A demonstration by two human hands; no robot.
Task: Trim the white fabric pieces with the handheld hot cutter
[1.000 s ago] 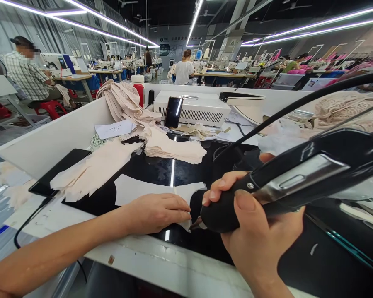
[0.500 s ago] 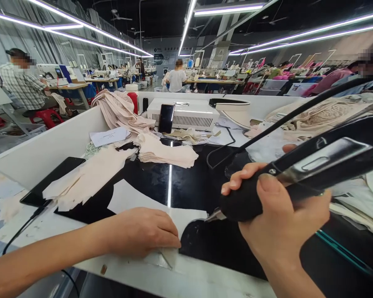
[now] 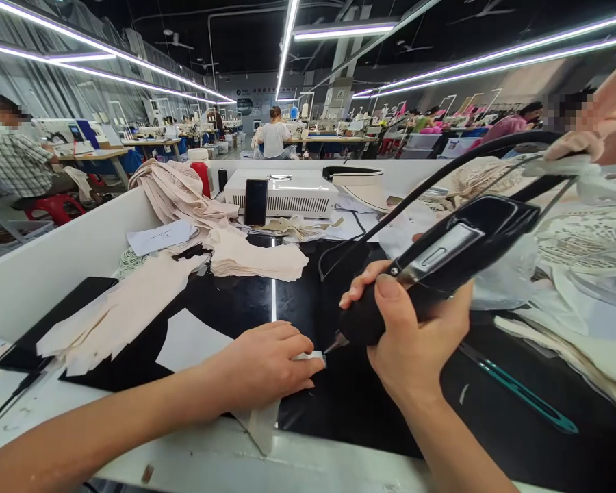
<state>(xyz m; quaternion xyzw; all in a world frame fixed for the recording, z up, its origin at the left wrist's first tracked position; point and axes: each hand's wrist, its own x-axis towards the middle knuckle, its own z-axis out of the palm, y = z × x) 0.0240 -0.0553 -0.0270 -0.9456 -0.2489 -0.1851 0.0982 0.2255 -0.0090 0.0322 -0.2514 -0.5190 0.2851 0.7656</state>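
My left hand (image 3: 272, 363) rests on a white curved sheet (image 3: 192, 339), its thumb and fingers closed around the sheet's right end. The sheet lies on a black shiny work surface (image 3: 308, 298), partly hidden under my hand and forearm. My right hand (image 3: 411, 329) is wrapped around a black corded electric cutter (image 3: 431, 257) with a silver panel on its side. The cutter is tilted, and its thin metal tip points down to the left. That tip is right beside the sheet's end, near my left fingertips; I cannot tell whether it touches.
Stacked pale fabric pieces (image 3: 254, 257) lie at the back, more fabric (image 3: 118, 305) at left. A black phone (image 3: 257, 202) leans on a white vented box (image 3: 298, 195). A teal long-handled tool (image 3: 523, 394) lies at right. The cutter's black cable (image 3: 421, 195) arches behind it. People work beyond.
The view has shifted. My left hand has moved right to the sheet's narrow end. The cutter tip has come closer to those fingers, and the teal tool shows more fully.
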